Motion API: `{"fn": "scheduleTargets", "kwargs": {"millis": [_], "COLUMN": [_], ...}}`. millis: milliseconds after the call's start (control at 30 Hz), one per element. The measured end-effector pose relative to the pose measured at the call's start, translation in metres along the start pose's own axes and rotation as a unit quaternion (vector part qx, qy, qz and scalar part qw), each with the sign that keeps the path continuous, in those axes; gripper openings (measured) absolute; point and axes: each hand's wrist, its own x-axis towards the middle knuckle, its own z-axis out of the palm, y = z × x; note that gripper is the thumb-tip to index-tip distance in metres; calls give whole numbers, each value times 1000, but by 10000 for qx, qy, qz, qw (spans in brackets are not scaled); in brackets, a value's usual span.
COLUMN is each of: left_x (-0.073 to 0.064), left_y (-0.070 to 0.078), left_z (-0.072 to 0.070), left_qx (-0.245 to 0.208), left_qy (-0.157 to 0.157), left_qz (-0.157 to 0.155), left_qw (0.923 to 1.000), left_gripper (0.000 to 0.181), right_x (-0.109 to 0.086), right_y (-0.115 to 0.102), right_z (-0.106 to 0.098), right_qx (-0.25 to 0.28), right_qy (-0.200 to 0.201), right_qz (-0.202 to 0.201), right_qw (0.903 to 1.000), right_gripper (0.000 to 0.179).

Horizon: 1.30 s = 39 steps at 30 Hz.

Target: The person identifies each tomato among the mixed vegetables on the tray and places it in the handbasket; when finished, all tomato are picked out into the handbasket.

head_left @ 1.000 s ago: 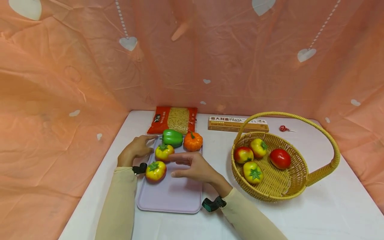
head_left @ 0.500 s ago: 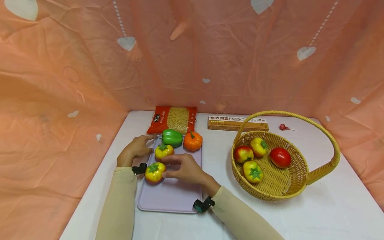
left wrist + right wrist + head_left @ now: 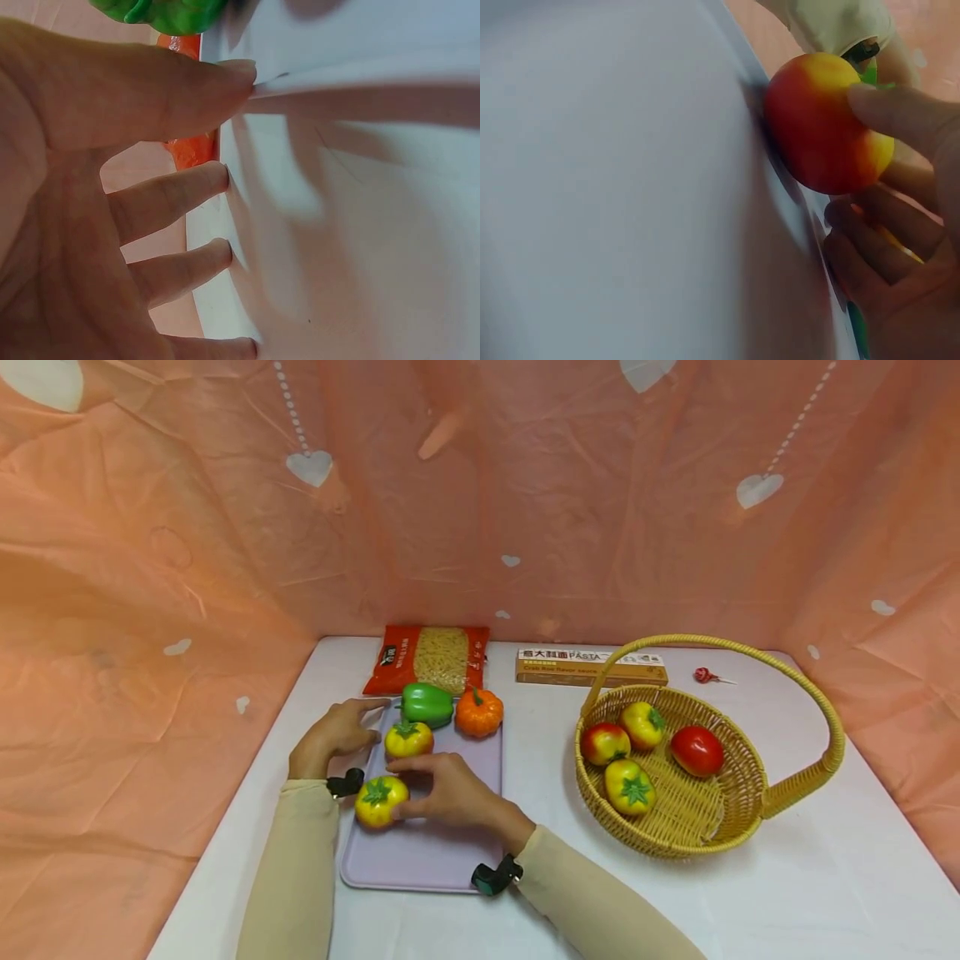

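Note:
My right hand (image 3: 453, 789) holds the nearer yellow-and-red toy persimmon (image 3: 377, 800) at the left of a lilac tray (image 3: 435, 864). In the right wrist view, the thumb lies on the persimmon's (image 3: 817, 131) side, with the other fingers partly hidden behind it. A second persimmon (image 3: 409, 740) sits just beyond, with a green bell pepper (image 3: 426, 705) and a small orange pumpkin (image 3: 479, 713) at the tray's far end. Along the tray's left edge rests my left hand (image 3: 337, 737). Its thumb touches the rim in the left wrist view, the other fingers spread and reaching the table.
A wicker basket (image 3: 742, 752) with a tall handle stands to the right, holding several fruits, including a red tomato (image 3: 697, 751). Behind the tray lies a red pasta bag (image 3: 438, 653). A pasta box (image 3: 555, 668) and a lollipop (image 3: 703, 675) lie along the back.
My right hand has moved left and slightly nearer, closing its thumb and fingers on the nearer persimmon. That persimmon has shifted a little toward me. My left hand has stayed at the tray's edge.

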Motion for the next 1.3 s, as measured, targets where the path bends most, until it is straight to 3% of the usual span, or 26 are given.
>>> {"fn": "scheduleTargets", "kwargs": {"millis": [167,400,733,867,1033,1300], "left_x": [0,0,1,0,-2,-3], "left_y": [-1,0,-1,0,0,1], "left_z": [1,1,2,2,2,2], "left_qx": [-103,-93,-96,-74,-100,-221], "left_qy": [-30,17,-8,15,-20,-97], "left_qz": [-75,-16,-81,-33,-37,-157], "left_qw": [9999,10000,9999,10000,9999,9996], "left_gripper": [69,70,71,71,70,70], "right_x": [-1,-13,-66,-99,-144,-208], "right_y": [-3,-3,-15,-20,-14,-4], "right_z": [3,-7,-53,-81,-122,-184], "right_qx": [-116,47,1092,1154,1091,352], "right_qy": [-214,-219,-17,350,1151,2293], "right_qz": [-19,3,232,240,341,689], "right_qw": [9997,9997,9937,9924,9868,9703], "right_gripper": [60,57,54,54,53,51]}}
